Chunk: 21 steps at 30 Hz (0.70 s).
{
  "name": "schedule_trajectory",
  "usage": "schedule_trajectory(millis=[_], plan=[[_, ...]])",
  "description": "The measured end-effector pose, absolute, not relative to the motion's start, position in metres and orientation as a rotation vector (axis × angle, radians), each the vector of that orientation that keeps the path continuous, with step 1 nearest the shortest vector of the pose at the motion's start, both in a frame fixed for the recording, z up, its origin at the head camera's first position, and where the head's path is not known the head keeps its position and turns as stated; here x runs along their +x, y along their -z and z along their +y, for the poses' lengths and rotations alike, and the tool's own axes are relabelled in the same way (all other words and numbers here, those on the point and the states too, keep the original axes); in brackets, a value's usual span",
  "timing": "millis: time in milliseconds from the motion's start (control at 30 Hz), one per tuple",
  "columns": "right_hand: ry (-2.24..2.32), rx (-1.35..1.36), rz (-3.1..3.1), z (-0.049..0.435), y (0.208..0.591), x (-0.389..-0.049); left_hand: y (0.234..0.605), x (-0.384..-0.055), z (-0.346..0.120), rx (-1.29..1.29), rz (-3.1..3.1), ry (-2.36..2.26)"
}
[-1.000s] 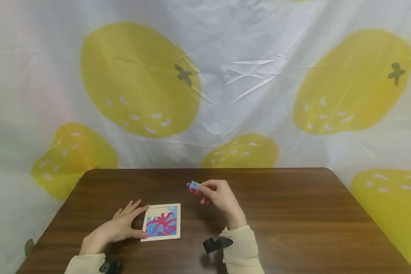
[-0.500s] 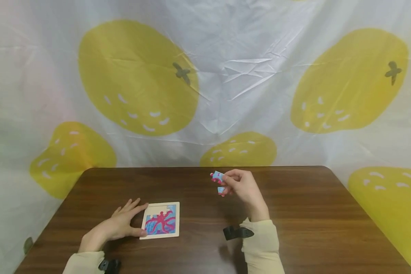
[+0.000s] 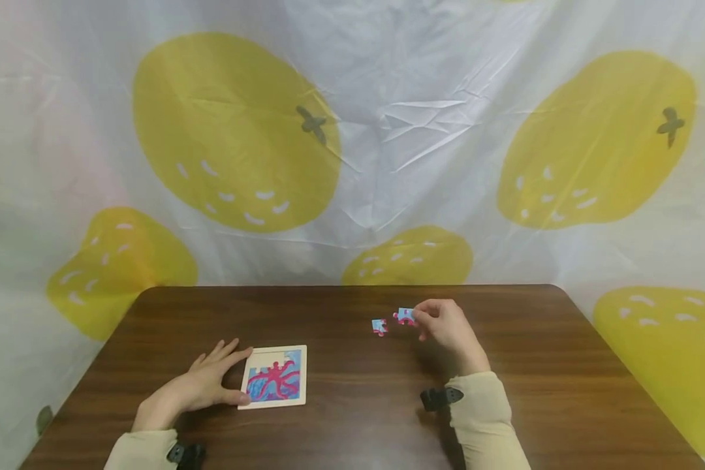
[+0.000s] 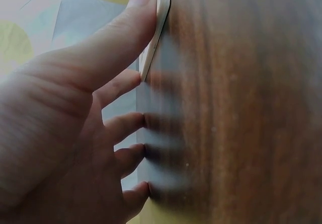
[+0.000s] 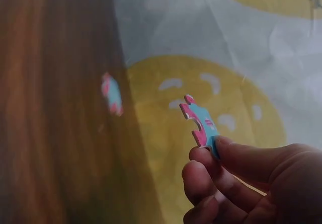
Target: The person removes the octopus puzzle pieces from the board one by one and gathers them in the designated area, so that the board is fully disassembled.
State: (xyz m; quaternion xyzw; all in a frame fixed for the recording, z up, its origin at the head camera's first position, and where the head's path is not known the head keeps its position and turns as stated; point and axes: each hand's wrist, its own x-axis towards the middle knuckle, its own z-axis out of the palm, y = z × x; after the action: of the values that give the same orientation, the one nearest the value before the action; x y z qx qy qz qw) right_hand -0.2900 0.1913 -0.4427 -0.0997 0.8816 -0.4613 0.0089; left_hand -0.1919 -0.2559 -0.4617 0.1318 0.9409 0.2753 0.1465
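A square wooden puzzle board (image 3: 302,376) with a pink octopus on blue lies at the left of the table; its upper left part shows bare wood. My left hand (image 3: 196,388) is spread beside it, thumb on its lower left corner and index fingertip at its upper left corner. In the left wrist view the other fingertips (image 4: 135,151) touch the tabletop. To the right, my right hand (image 3: 449,329) pinches a blue and pink jigsaw piece (image 5: 205,126) between thumb and fingers, above the table. Another jigsaw piece (image 3: 378,326) lies on the table left of that hand.
The dark brown wooden table (image 3: 352,431) has rounded far corners. Right behind its far edge hangs a white cloth (image 3: 382,163) printed with yellow fruit. Each wrist wears a black strap.
My right hand has moved right, away from the board, with one jigsaw piece. A second piece, which was under its fingers, is now left on the table. The left hand has stayed put.
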Motion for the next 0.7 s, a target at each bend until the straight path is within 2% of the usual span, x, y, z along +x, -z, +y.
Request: schedule_trajectory(millis=[367,700], plan=[[1.517,-0.159,2.696,0.219,0.466,-0.302,0.458,-0.194,-0.252,0.36,2.71,-0.786],[1.447,-0.127,2.741,0.211,0.481,-0.308,0.459,-0.19,-0.256,0.359,2.711,-0.789]])
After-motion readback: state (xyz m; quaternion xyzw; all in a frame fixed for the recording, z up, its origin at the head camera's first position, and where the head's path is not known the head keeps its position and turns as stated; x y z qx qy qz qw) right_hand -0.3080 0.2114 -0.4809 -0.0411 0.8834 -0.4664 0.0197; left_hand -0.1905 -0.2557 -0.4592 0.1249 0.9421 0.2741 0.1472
